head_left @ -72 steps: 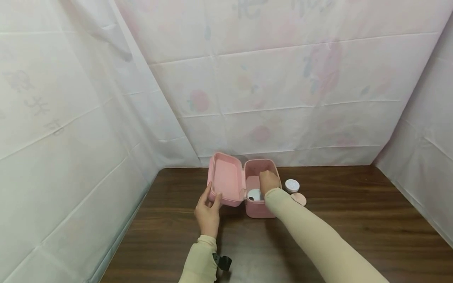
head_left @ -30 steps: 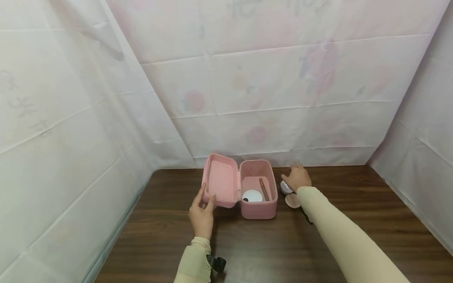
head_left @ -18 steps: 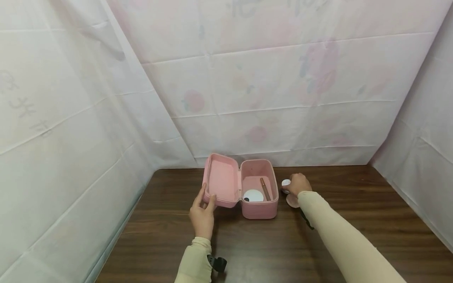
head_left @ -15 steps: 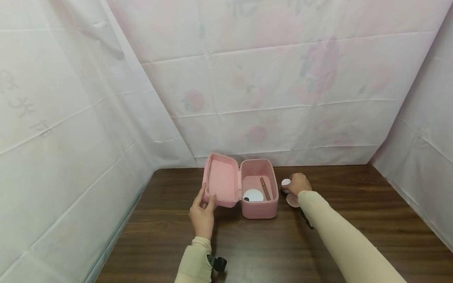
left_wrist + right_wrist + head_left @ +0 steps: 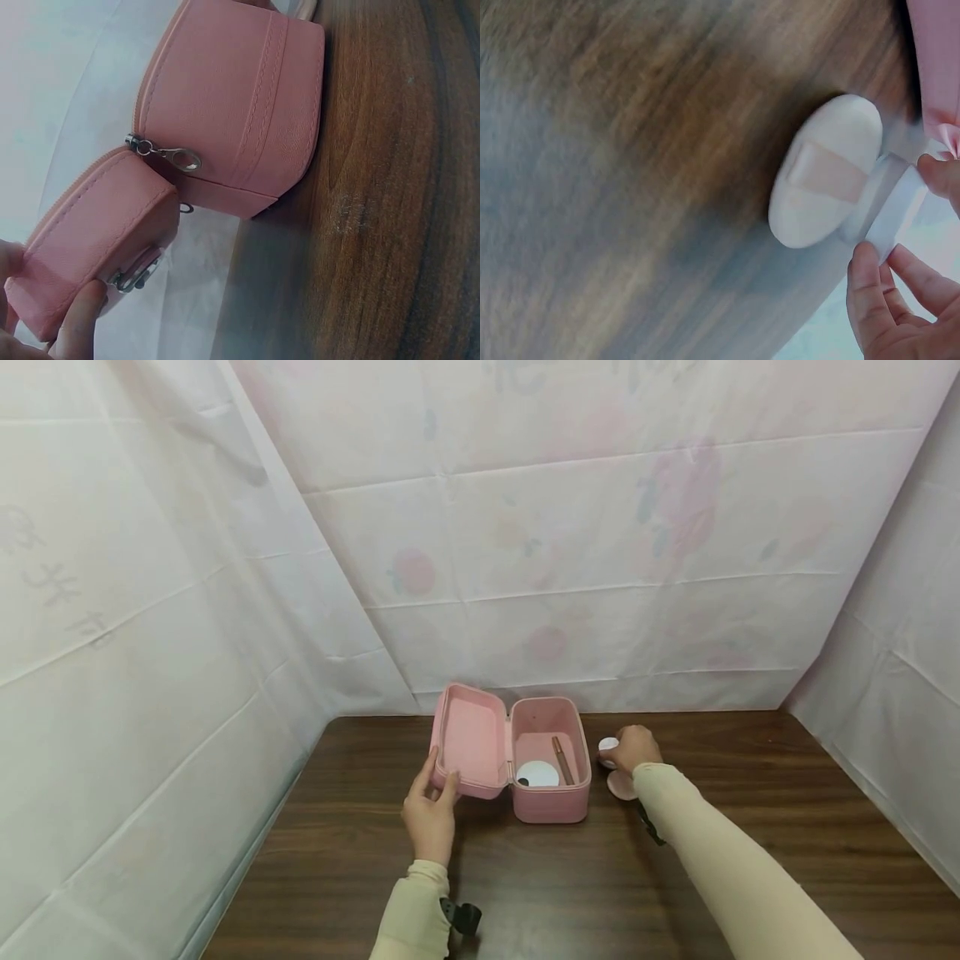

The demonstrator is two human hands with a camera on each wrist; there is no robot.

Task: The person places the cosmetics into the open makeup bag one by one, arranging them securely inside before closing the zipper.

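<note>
I see a dark wooden table [image 5: 750, 827] hemmed in by pale flowered sheets [image 5: 585, 527] hung behind and to both sides. Near the back of the table stands a pink case [image 5: 551, 802], its lid [image 5: 472, 747] swung up on the left. My left hand [image 5: 429, 814] grips the lid's near edge, thumb on the inner rim and fingers behind it; the left wrist view shows a fingertip beside the zipper pull [image 5: 135, 277]. Inside the case lie a round white compact [image 5: 537, 773] and, just right of it, a slim brown tube [image 5: 562, 759]. Just beside the case on its right, my right hand [image 5: 633, 749] curls round a small white jar [image 5: 607, 745], fingers pinching its rim in the right wrist view. A pale pink powder puff [image 5: 621, 785] lies flat on the table, touching the jar on its near side.
</note>
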